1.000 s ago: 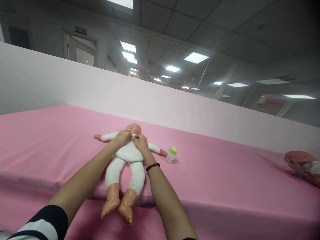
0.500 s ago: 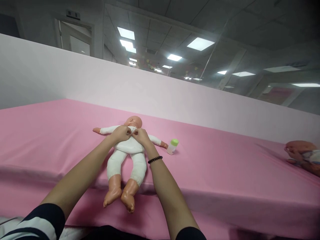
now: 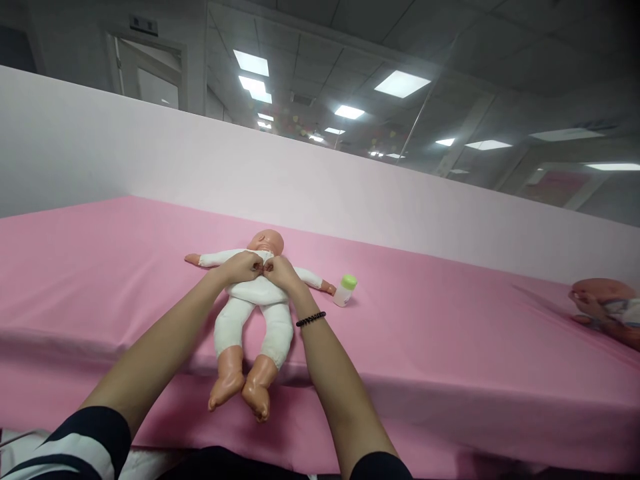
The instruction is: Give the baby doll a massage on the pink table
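A baby doll lies on its back on the pink padded surface, with a white cloth body and bare plastic head, hands and feet. Its head points away from me and is turned to one side; its arms are spread wide. Over the upper chest, my left hand is closed with curled fingers. My right hand is closed just beside it, the fingertips of both nearly meeting. What they pinch is too small and hidden to name. Close to the doll's hand on the right stands a small bottle with a green cap.
Pink sheeting covers the surface, whose front edge drops towards me. A low white wall runs along the back, with glass above it. At the far right lies a second doll, partly cut off by the frame.
My two hands have drawn slightly closer together over the doll's chest, fingers more curled. The doll and the bottle stay where they were; the view has shifted a little.
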A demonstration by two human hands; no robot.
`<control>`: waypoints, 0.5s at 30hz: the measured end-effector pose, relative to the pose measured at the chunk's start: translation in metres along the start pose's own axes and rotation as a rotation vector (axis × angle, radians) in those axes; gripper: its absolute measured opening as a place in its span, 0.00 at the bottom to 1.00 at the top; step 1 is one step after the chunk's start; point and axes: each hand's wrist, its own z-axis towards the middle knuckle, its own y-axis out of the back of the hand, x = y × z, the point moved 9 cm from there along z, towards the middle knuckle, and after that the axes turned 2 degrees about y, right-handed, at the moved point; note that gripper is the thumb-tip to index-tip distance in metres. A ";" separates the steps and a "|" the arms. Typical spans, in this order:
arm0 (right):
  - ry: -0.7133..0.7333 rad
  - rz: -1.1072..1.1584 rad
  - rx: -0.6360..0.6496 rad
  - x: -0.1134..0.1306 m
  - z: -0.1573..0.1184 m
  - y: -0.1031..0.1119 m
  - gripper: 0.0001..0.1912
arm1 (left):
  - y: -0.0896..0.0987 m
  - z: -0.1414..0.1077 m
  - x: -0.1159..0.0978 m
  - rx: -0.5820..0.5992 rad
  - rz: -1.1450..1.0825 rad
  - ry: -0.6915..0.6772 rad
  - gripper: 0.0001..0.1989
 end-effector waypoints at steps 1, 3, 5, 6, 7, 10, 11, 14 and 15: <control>0.000 0.007 -0.001 0.000 -0.001 0.002 0.11 | 0.001 0.000 -0.001 -0.008 0.002 -0.008 0.06; 0.008 0.056 0.014 0.002 -0.003 0.006 0.09 | 0.006 -0.001 -0.005 -0.030 0.005 -0.034 0.04; 0.018 0.124 0.071 0.004 -0.007 0.008 0.07 | 0.009 -0.003 -0.009 -0.025 -0.007 -0.042 0.03; 0.020 0.152 0.108 0.005 -0.009 0.007 0.07 | 0.009 -0.004 -0.010 -0.005 -0.020 -0.035 0.03; 0.011 0.168 0.143 0.006 -0.010 0.006 0.07 | 0.008 -0.004 -0.010 0.023 -0.034 -0.025 0.04; -0.027 0.142 0.170 0.005 -0.013 0.001 0.10 | -0.001 -0.004 -0.005 0.099 -0.065 0.034 0.04; -0.027 0.132 0.159 0.006 -0.013 0.001 0.10 | -0.004 -0.004 -0.002 0.109 -0.074 0.053 0.04; 0.009 0.136 0.133 0.010 -0.014 0.003 0.11 | -0.007 -0.003 0.002 0.110 -0.115 0.058 0.04; 0.021 0.145 0.137 0.011 -0.015 0.005 0.10 | -0.005 -0.003 0.001 0.103 -0.139 0.043 0.04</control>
